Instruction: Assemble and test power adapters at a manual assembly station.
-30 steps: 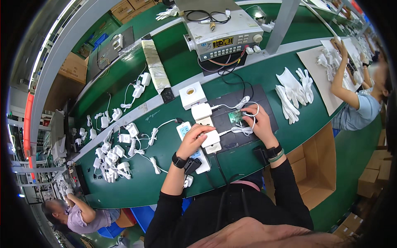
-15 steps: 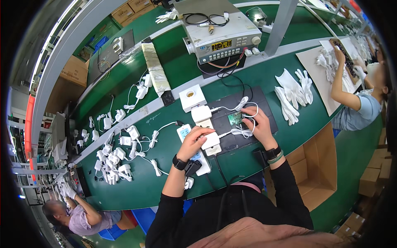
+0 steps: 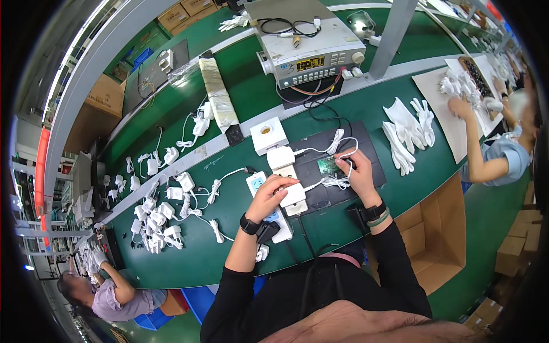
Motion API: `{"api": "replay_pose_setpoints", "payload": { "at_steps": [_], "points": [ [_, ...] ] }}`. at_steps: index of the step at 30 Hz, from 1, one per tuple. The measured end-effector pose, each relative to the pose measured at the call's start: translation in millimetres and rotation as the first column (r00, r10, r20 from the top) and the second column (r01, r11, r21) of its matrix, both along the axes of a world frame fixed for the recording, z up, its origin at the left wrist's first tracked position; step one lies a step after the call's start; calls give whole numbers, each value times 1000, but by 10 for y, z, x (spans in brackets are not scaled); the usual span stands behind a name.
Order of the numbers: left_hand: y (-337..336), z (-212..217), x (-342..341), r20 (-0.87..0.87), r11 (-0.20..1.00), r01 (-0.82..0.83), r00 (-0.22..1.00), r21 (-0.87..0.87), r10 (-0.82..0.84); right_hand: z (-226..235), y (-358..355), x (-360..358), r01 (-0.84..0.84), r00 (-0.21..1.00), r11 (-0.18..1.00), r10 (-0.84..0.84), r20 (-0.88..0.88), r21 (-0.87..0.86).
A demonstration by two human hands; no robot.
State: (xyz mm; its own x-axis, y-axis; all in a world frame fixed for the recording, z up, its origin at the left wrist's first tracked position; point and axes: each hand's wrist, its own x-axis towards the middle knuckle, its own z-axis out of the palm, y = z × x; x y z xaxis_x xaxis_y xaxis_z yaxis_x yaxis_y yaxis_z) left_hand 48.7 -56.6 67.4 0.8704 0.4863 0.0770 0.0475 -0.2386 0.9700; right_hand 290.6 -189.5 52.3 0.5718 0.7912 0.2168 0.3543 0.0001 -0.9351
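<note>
Two hands are at work mid-counter (image 3: 400, 188). A white charger (image 3: 293, 194), judged light, stiff and smooth, is pressed under the left hand (image 3: 273, 194), fingers curled over its body. Its limp cable (image 3: 336, 182), best taken near the plug, is pinched by the right hand (image 3: 359, 174).

Everything is lying around the dark mat (image 3: 366, 154) on the table. On the mat's left part, three adapters (image 3: 280, 158) are sitting in a row, running from far to near. The test instrument (image 3: 309, 48) is standing behind the mat. The gloves (image 3: 407, 130) are lying just right of it. The heap of chargers (image 3: 163, 208) is spreading well left of it. The cardboard box (image 3: 437, 234) is sitting before the mat, to its right.
</note>
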Motion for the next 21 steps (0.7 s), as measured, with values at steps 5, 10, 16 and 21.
{"api": "replay_pose_setpoints", "payload": {
  "at_steps": [5,10,16,21],
  "points": [
    [62,129,-31,-47,999,30,998,35,-28,-107,44,-19,5,997,988,-17,74,151],
    [651,521,-57,-276,997,-37,960,62,53,29,-45,-2,19,999,999,-21,49,49],
    [2694,226,-188,22,495,-381,809,781,588,10,-32,-14,65,994,994,-72,76,86],
    [3266,-535,-389,-287,544,-349,570,763,770,8,11,-49,57,994,994,-65,87,96]
  ]
}}
